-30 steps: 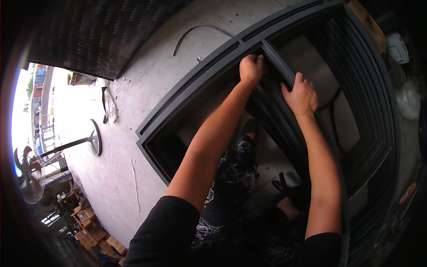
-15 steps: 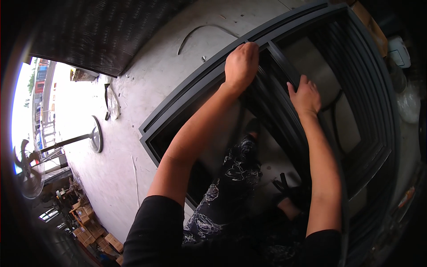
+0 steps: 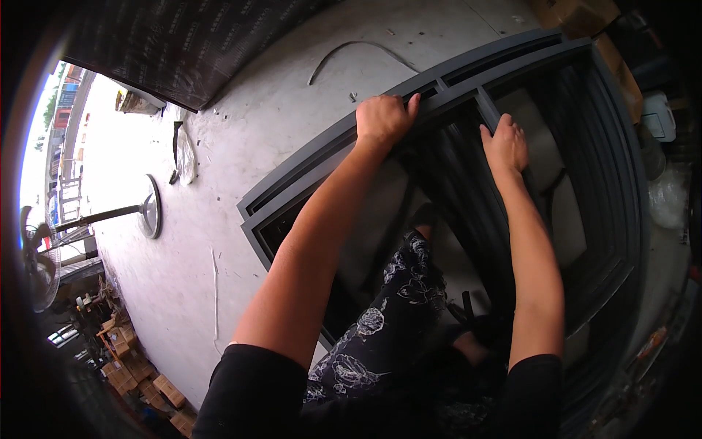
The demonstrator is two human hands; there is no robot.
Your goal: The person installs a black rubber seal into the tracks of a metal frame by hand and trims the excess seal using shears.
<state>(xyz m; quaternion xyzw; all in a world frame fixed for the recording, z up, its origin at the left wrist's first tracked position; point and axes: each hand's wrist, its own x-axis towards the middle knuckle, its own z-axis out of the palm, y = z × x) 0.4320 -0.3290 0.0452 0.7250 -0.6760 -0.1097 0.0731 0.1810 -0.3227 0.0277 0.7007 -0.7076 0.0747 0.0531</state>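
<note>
Several dark grey metal window frames (image 3: 523,67) stand close together under my arms, their long top rails running from lower left to upper right. My left hand (image 3: 384,121) is closed over the top rails, at the outermost frame (image 3: 311,162), with its thumb on the near side. Its fingertips are hidden behind the rail. My right hand (image 3: 506,148) is wrapped round the crossbar (image 3: 485,104) of the nearer frame, just below that frame's top rail. A narrow gap shows between the outermost frame and the one behind my right hand.
A pedestal fan (image 3: 150,208) stands on the pale floor at left. Cardboard boxes (image 3: 121,377) are piled at lower left. A black-wrapped stack (image 3: 168,44) fills the upper left. A white container (image 3: 658,117) sits at far right. A thin strip (image 3: 358,45) lies beyond the frames.
The view has shifted a little. My left hand has turned on the rail, its thumb now showing. The gap between the two outer frames looks wider. My right hand stays on the crossbar.
</note>
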